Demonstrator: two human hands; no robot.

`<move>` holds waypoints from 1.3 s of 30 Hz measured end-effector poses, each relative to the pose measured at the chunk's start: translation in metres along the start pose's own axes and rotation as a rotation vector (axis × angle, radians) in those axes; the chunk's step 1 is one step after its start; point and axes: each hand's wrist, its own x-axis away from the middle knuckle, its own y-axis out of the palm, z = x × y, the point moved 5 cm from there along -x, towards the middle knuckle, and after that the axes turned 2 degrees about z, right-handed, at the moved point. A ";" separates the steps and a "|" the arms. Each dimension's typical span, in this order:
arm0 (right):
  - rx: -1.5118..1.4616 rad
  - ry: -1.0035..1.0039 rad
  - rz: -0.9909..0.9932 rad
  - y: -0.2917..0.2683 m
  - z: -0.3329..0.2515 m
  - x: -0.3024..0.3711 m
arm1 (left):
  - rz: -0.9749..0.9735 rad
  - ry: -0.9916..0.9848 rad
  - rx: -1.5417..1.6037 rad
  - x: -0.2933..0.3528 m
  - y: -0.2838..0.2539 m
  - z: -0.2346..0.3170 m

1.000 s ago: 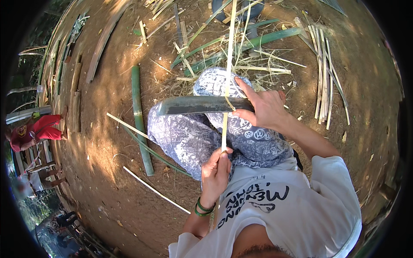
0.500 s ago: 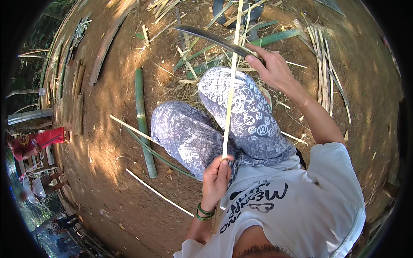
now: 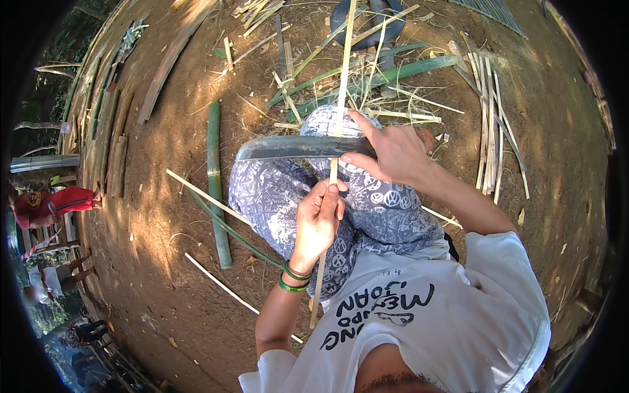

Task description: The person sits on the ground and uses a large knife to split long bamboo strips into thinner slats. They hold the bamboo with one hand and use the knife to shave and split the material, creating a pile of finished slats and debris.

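Observation:
A long pale bamboo strip runs from my lap out past my knees. My left hand pinches it between thumb and fingers, and its lower end hangs below that grip. My right hand is closed around the handle end of a machete, its thumb and forefinger stretched toward the strip. The dark, wide blade lies crosswise over the strip, just beyond my left fingers and above my patterned trousers. My right hand hides most of the handle.
A green bamboo pole lies on the ground to the left. Split strips are bundled at the right. Shavings and a green bamboo piece litter the ground beyond my knees. People are at the far left.
The machete and my right hand have come nearer to my body, and the blade has turned level across the strip. My left hand has moved forward, toward the blade, still pinching the strip.

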 end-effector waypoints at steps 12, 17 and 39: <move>-0.044 0.043 0.046 0.001 0.007 0.004 | -0.003 -0.042 -0.012 0.056 -0.012 -0.018; 0.002 -0.081 0.049 -0.003 -0.003 0.007 | 0.009 0.014 -0.053 0.040 -0.003 -0.020; -0.142 0.085 0.204 0.004 0.036 -0.002 | 0.082 -0.138 -0.131 0.142 -0.013 -0.044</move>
